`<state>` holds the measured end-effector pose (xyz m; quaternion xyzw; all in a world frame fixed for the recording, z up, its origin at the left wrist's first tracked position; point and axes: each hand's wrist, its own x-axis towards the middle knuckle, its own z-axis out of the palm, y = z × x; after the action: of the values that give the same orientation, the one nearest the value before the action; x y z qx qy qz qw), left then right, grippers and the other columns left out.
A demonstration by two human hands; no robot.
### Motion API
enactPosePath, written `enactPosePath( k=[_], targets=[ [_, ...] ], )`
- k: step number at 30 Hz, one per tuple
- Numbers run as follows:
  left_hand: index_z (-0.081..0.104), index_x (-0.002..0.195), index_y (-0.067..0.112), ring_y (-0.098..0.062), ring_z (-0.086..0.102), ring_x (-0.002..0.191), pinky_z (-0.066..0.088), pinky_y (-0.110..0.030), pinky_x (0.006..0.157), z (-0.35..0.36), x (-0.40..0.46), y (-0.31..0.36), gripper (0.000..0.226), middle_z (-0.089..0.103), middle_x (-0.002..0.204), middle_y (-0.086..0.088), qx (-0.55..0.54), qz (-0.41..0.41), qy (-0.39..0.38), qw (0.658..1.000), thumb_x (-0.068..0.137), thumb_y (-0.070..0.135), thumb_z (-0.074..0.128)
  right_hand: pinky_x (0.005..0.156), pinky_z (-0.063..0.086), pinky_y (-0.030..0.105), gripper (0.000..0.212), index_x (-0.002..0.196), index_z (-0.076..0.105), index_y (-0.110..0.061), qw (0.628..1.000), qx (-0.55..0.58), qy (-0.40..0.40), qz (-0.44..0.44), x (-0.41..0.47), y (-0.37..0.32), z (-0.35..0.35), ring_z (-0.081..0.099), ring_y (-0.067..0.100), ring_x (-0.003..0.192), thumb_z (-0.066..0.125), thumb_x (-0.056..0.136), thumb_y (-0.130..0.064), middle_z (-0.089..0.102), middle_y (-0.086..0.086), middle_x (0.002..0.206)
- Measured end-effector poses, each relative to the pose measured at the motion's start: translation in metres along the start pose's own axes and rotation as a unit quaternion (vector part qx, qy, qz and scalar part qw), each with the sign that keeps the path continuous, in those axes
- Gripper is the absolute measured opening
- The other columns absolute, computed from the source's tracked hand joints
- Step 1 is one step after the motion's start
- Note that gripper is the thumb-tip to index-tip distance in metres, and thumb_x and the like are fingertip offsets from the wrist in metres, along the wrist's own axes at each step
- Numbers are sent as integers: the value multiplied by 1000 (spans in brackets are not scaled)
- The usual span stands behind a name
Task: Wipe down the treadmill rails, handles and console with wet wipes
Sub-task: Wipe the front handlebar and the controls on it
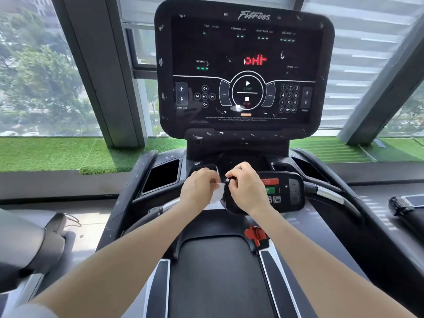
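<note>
The black treadmill console [244,65] stands ahead, lit with red digits and spotted with pale smears. Both hands meet over the lower control panel [283,191], which has a red and a green button. My left hand [199,188] and my right hand [245,188] pinch a small white wipe [218,195] between their fingertips; I cannot tell whether it is a sachet or a bare wipe. A small dark bit shows at my right fingertips. The right handle [328,195] has a silver sensor strip, and the left handle [165,206] is partly hidden by my forearm.
A red safety clip [255,235] hangs below the panel above the belt [220,278]. A deep tray well [163,177] sits left of the hands. A dark device [410,203] lies on the neighbouring machine at right. Green turf and windows lie beyond.
</note>
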<state>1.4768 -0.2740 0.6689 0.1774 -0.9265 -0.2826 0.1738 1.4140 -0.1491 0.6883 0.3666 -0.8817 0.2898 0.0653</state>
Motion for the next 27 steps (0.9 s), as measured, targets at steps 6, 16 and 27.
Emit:
enactPosePath(
  k=[6, 16, 27],
  targets=[
    [70, 83, 19, -20, 60, 82, 44, -28, 68, 0, 6, 4, 9, 64, 83, 4, -8, -39, -13, 999, 85, 15, 63, 70, 50, 37, 26, 85, 70, -4, 995, -56, 63, -51, -4, 2, 10, 51, 28, 86, 45, 78, -6, 59, 6, 89],
    [72, 75, 12, -25, 59, 76, 48, -33, 56, 15, -23, -1, 18, 64, 79, 0, 40, 108, 88, 990, 79, 18, 56, 69, 52, 39, 27, 82, 70, -3, 994, -62, 60, -64, -4, 5, 15, 55, 28, 84, 45, 76, -11, 61, 5, 87],
    [69, 73, 18, -18, 58, 70, 48, -28, 42, 18, -38, -21, 21, 58, 75, 5, 118, 154, 90, 977, 64, 3, 81, 66, 52, 36, 25, 81, 70, -6, 991, -70, 86, -75, -4, 9, 19, 55, 25, 82, 46, 75, -10, 60, 2, 84]
  ],
)
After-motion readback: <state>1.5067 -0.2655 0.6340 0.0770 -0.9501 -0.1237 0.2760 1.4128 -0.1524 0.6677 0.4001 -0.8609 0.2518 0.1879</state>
